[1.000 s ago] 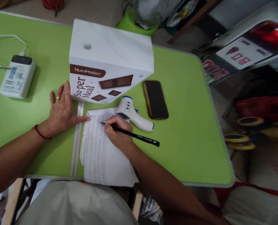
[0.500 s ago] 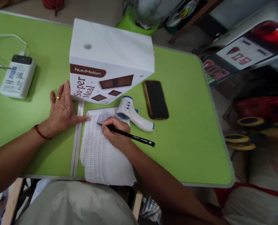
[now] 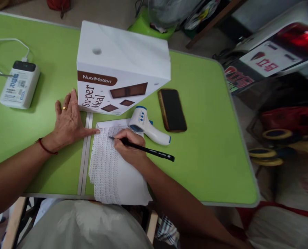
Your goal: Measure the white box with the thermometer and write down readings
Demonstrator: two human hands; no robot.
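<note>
My right hand (image 3: 129, 145) is closed around a black pen (image 3: 154, 151), its tip on a sheet of paper (image 3: 133, 185) covered in dense handwritten rows on its left part. Some of the paper lies beneath that hand, and its lower end hangs over the near table edge. Flat on the table, my left hand (image 3: 68, 121) has its fingers spread, the thumb touching the paper's upper left corner. Its fingertips are beside a white NutriMotion box (image 3: 122, 52). A white and blue infrared thermometer (image 3: 150, 128) rests on the paper's upper right.
A phone (image 3: 172, 110) lies on the green table (image 3: 208, 155) right of the thermometer. At the far left is a white power bank (image 3: 20, 84) with cables attached. A metal seam (image 3: 83, 169) crosses the table. A red-lit vehicle tail light (image 3: 299, 36) shows beyond the right edge.
My right hand and the pen have shifted slightly to the right across the paper. The left hand, box, thermometer and phone have stayed in place.
</note>
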